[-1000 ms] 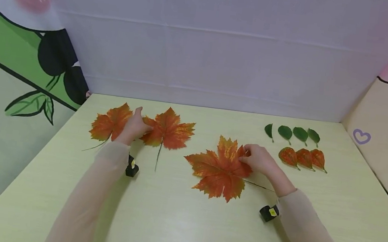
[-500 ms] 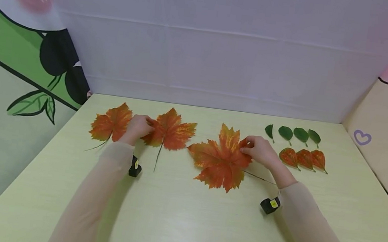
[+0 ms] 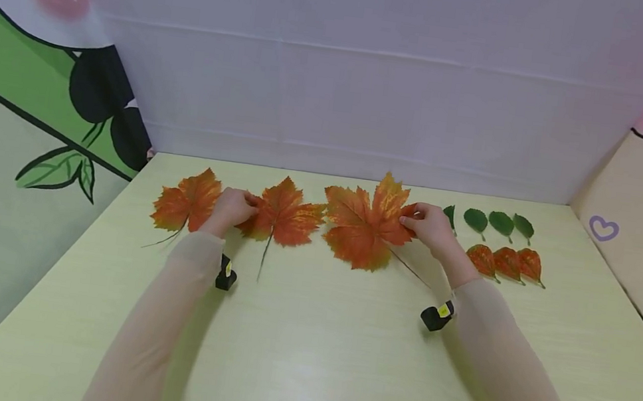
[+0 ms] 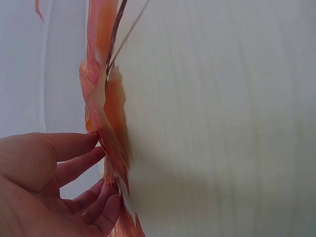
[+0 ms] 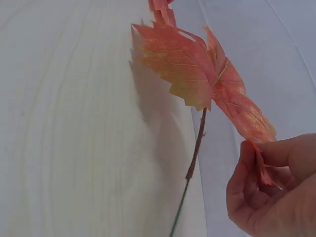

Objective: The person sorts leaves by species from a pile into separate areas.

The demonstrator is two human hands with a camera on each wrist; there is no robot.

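Between thumb and fingers, my right hand [image 3: 431, 226] pinches one lobe of a large orange maple leaf [image 3: 363, 226]. The right wrist view shows this leaf [image 5: 190, 64] held clear of the table, its thin stem [image 5: 197, 143] hanging down. My left hand [image 3: 230, 208] is at the left lobe of the middle maple leaf [image 3: 283, 216]. In the left wrist view, that hand's thumb and index finger [image 4: 74, 145] pinch the leaf's edge [image 4: 101, 108]. To the left of it lies a third maple leaf [image 3: 189, 198], partly behind my left hand.
At the back right is a row of small green leaves [image 3: 500, 224], the leftmost partly hidden by my right hand. In front of them lie three small red-orange leaves [image 3: 508, 263]. A pale wall [image 3: 368, 112] rises behind the table [image 3: 303, 352].
My right hand has carried its maple leaf back toward the wall, beside the middle leaf. My left hand's fingers have come together at the middle leaf's lobe.
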